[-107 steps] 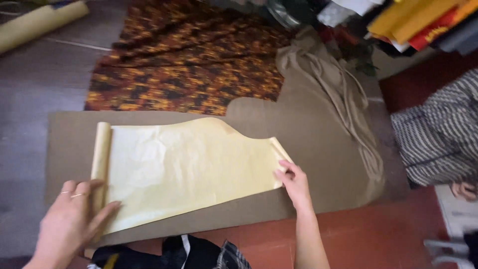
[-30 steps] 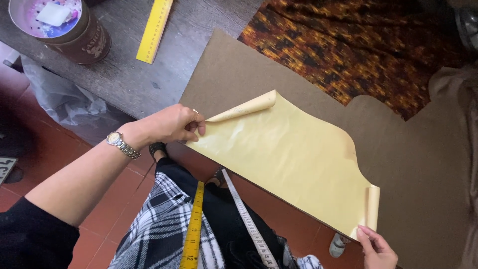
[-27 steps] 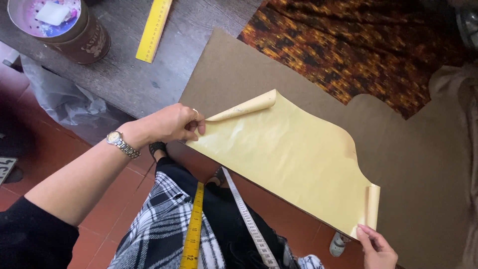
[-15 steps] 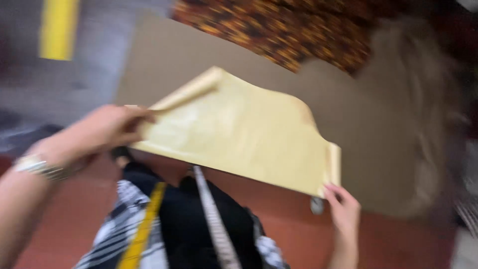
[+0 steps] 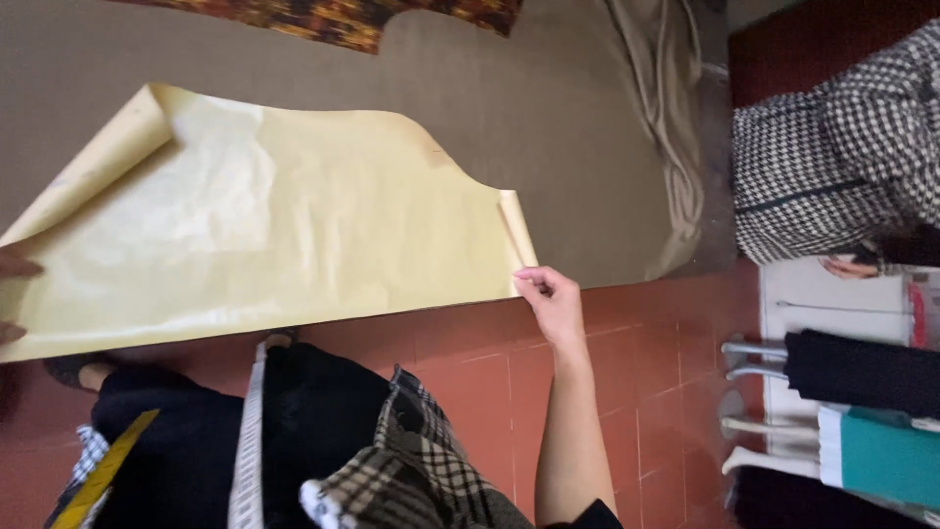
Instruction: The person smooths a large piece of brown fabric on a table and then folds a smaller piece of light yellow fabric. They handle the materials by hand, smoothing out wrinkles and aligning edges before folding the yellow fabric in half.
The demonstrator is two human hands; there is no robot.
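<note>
Two hands hold one yellow paper pattern (image 5: 284,225) across the frame's middle, over brown fabric (image 5: 548,108). The right hand (image 5: 550,299) pinches its curled right edge. The left hand (image 5: 12,294), cut off at the left edge, shows only fingertips; its grip is unclear. A patterned cloth (image 5: 333,15) is cropped at the top.

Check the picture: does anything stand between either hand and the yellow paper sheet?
Nothing visible does. The right hand pinches the curled right edge of the yellow paper sheet directly. At the left border only the fingertips of the left hand show, lying on the sheet's left edge. The sheet hangs above the brown fabric.
</note>
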